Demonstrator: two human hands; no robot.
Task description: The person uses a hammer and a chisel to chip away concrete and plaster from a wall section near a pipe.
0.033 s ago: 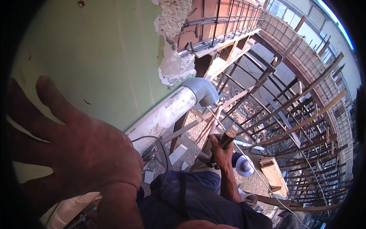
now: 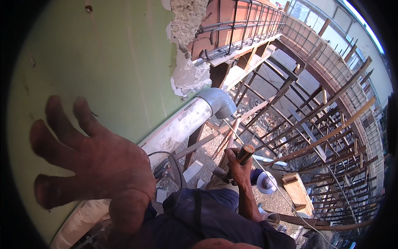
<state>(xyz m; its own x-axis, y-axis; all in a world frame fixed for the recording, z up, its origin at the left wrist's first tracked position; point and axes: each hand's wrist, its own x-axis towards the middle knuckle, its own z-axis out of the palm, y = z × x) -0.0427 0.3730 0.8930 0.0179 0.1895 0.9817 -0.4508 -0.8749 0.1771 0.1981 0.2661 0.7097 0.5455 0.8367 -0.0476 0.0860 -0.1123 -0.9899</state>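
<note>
My left hand [image 2: 103, 162] is raised in front of the green wall [image 2: 103, 62], with its fingers apart and slightly bent, holding nothing. Under and beyond it a thick whitish pipe [image 2: 178, 124] runs slantwise along the wall, ending in a grey elbow [image 2: 219, 101]. My right hand [image 2: 240, 172] is closed around a hammer [image 2: 245, 154] in front of my body. The light wooden end of its handle points up, and its dark metal head shows lower left of the fist. A dark cable [image 2: 179, 164] loops between my two arms.
Broken plaster [image 2: 190, 76] edges the wall near steel reinforcing bars [image 2: 232, 27]. Wooden props [image 2: 315, 116] fill the right side, over a lower ground with rubble. A person in a white hat [image 2: 266, 182] is below, beside a wooden box [image 2: 297, 193].
My left hand has shifted, its fingers drawing in from a wide spread to a slight bend. My right hand keeps its grip on the hammer. The view has moved very slightly.
</note>
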